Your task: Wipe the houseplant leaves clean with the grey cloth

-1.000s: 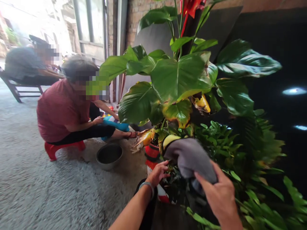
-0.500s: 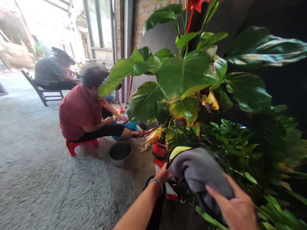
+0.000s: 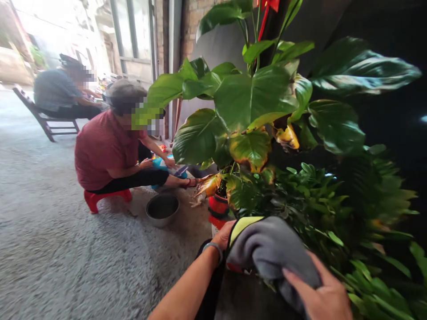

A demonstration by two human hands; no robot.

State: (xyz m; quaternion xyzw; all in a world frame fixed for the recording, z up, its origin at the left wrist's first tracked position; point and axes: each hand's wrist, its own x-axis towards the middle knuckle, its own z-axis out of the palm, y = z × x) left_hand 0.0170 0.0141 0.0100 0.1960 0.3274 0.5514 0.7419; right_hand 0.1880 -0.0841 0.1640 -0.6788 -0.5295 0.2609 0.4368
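Observation:
A grey cloth point(image 3: 273, 246) with a yellow underside and dark edging is stretched between my two hands. My left hand point(image 3: 224, 235), with a bracelet at the wrist, grips its left end; the cloth covers most of those fingers. At the lower right, my right hand point(image 3: 325, 289) pinches the other end between thumb and fingers. Just beyond the cloth stands a large-leafed plant point(image 3: 255, 95) in a red pot point(image 3: 218, 206), some of its lower leaves yellow and brown.
A person in a red shirt point(image 3: 100, 151) sits on a red stool point(image 3: 91, 200) at left, near a grey basin point(image 3: 163, 210) on the concrete floor. Farther back, another person point(image 3: 56, 91) sits on a wooden chair point(image 3: 31, 111). Low green foliage point(image 3: 310, 186) fills the right side.
My hands and the cloth have moved slightly down and left in view, still gripping it. The seated person's hand has shifted over the blue thing before them. The view has turned a little.

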